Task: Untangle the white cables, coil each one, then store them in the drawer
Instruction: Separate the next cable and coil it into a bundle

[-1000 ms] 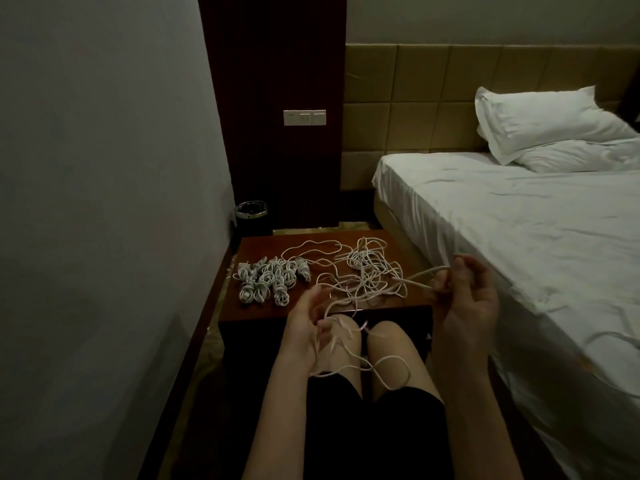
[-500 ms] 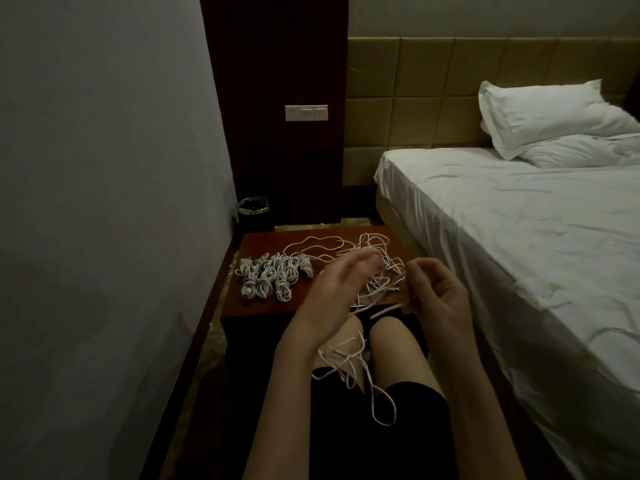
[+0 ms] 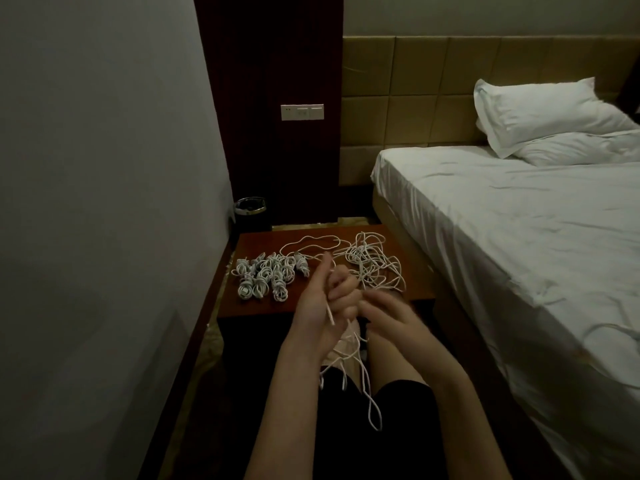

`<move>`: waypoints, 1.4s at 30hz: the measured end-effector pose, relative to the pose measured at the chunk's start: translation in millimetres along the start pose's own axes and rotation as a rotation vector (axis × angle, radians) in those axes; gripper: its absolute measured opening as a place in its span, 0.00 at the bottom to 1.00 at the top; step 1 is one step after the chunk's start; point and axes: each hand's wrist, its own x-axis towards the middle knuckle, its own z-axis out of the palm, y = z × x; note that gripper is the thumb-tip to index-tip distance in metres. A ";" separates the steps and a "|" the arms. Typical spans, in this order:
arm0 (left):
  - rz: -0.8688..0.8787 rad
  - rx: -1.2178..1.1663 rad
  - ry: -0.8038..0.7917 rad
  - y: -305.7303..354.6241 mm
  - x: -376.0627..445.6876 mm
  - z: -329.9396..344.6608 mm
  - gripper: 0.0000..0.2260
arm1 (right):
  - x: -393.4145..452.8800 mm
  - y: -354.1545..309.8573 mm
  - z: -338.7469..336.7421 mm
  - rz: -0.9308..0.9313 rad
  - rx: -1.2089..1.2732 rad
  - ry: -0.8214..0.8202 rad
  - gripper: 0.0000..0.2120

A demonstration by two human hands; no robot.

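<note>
Two hands meet above the near edge of the wooden bench. The left hand is raised with palm turned inward, its fingers curled round a white cable — a short plug end sticks out below the palm, and the rest hangs in loops over the person's knees and black shorts. The right hand lies just beside it, touching the left knuckles; its fingers are spread and reach toward the same strand, though whether they pinch it cannot be told.

On the bench, a loose tangle of white cables lies at the right side, one long loop trailing toward the middle. At the left sits a cluster of coiled cables — tight small bundles, touching one another. A bed with white sheets and a pillow stands to the right; a small bin stands on the floor beyond the bench.
</note>
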 end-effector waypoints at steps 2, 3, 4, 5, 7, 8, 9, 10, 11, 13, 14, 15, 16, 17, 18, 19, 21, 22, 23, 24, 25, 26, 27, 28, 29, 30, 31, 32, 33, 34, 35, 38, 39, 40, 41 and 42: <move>0.008 -0.161 0.024 4.1 0.0 -3.0 0.24 | 1.4 16.1 6.0 0.068 -0.071 -0.158 0.24; 0.025 -0.182 0.056 6.2 -0.4 -5.8 0.24 | 1.1 20.3 6.8 0.041 -0.118 -0.186 0.25; 0.040 -0.190 0.078 8.2 -1.1 -9.0 0.23 | -0.4 20.0 5.5 0.000 -0.171 -0.202 0.23; 0.051 -0.209 0.086 10.6 -3.1 -11.3 0.22 | -1.1 17.0 3.1 -0.027 -0.185 -0.199 0.20; 0.073 -0.270 0.091 15.4 -5.8 -16.4 0.21 | -3.4 9.5 -6.6 -0.038 -0.113 -0.184 0.13; 0.088 -0.284 0.095 17.7 -6.2 -19.4 0.21 | -5.2 7.0 -11.9 -0.038 -0.070 -0.193 0.11; 0.100 -0.278 0.107 19.6 -6.3 -21.7 0.22 | -6.2 5.9 -16.6 -0.048 -0.055 -0.197 0.09; 0.106 -0.258 0.119 20.7 -6.6 -23.9 0.24 | -6.8 4.6 -19.6 -0.068 -0.083 -0.187 0.07; 0.103 -0.215 0.123 20.1 -6.7 -23.3 0.24 | -7.6 3.0 -21.5 -0.092 -0.131 -0.160 0.06; 0.073 -0.083 0.123 16.8 -7.0 -20.8 0.22 | -7.5 -1.8 -19.5 -0.137 -0.230 -0.110 0.04; 0.043 -0.003 0.111 14.4 -6.8 -18.2 0.21 | -7.4 -6.1 -16.1 -0.162 -0.261 -0.089 0.04; 0.011 0.088 0.099 11.9 -6.1 -15.7 0.20 | -7.3 -10.4 -12.3 -0.190 -0.291 -0.065 0.03; -0.020 0.181 0.095 9.3 -5.0 -13.9 0.19 | -7.8 -14.4 -8.4 -0.228 -0.327 -0.045 0.04; -0.047 0.271 0.099 7.6 -4.7 -12.1 0.19 | -8.1 -18.4 -4.9 -0.268 -0.370 -0.023 0.04; -0.070 0.357 0.106 5.9 -4.2 -11.3 0.19 | -8.3 -22.1 -3.1 -0.304 -0.413 -0.004 0.03; -0.091 0.434 0.111 4.5 -4.0 -10.7 0.19 | -8.5 -25.0 -2.0 -0.332 -0.456 0.017 0.02; -0.133 0.555 0.125 0.4 -4.5 -7.8 0.19 | -9.5 -28.6 -0.1 -0.363 -0.535 0.051 0.04; -0.156 0.598 0.137 -1.8 -5.1 -6.1 0.20 | -9.5 -29.6 1.2 -0.371 -0.572 0.067 0.04; -0.180 0.635 0.141 -3.4 -6.7 -3.4 0.20 | -9.3 -30.2 2.7 -0.379 -0.605 0.085 0.05; -0.206 0.667 0.135 -4.8 -7.6 -2.1 0.20 | -9.3 -30.4 3.7 -0.387 -0.625 0.099 0.05; -0.234 0.680 0.120 -5.7 -9.3 0.3 0.20 | -9.0 -30.0 3.8 -0.389 -0.631 0.110 0.04; -0.258 0.680 0.100 -6.5 -10.7 0.8 0.19 | -9.5 -29.7 3.3 -0.384 -0.625 0.118 0.04; -0.277 0.669 0.086 -6.3 -12.6 1.1 0.18 | -9.6 -28.7 1.9 -0.371 -0.610 0.127 0.04; -0.289 0.657 0.070 -6.4 -12.8 -0.5 0.18 | -9.9 -27.3 0.0 -0.355 -0.581 0.136 0.04; -0.301 0.637 0.043 -6.1 -13.1 -2.0 0.17 | -10.1 -25.5 -1.7 -0.340 -0.542 0.142 0.06; -0.310 0.613 0.009 -6.1 -12.5 -4.2 0.17 | -9.7 -23.4 -3.4 -0.332 -0.499 0.145 0.07; -0.315 0.581 -0.021 -5.1 -11.6 -6.7 0.17 | -9.6 -22.1 -4.6 -0.324 -0.453 0.140 0.08; -0.307 0.546 -0.033 -4.1 -10.0 -9.6 0.17 | -9.3 -21.0 -6.4 -0.307 -0.389 0.124 0.08; -0.292 0.509 -0.032 -2.0 -9.1 -11.3 0.17 | -9.3 -19.3 -9.1 -0.277 -0.304 0.096 0.07; -0.272 0.481 -0.025 -0.3 -7.6 -13.8 0.16 | -9.7 -17.6 -12.7 -0.247 -0.207 0.065 0.06; -0.250 0.458 -0.022 1.0 -7.1 -15.3 0.16 | -10.3 -15.2 -16.8 -0.221 -0.130 0.048 0.06; -0.190 0.435 -0.006 1.4 -6.6 -16.8 0.17 | -12.7 -12.5 -21.4 -0.188 -0.117 0.071 0.05; -0.165 0.483 0.007 0.2 -6.3 -16.1 0.18 | -13.1 -13.5 -20.3 -0.196 -0.151 0.098 0.06; -0.131 0.579 0.021 -1.3 -5.8 -15.1 0.18 | -12.8 -15.0 -19.2 -0.213 -0.182 0.131 0.06; -0.098 0.702 0.030 -2.6 -5.8 -14.2 0.19 | -12.2 -17.1 -18.4 -0.234 -0.206 0.163 0.06; -0.073 0.812 0.028 -3.9 -6.1 -13.1 0.19 | -11.7 -19.4 -17.5 -0.260 -0.234 0.189 0.05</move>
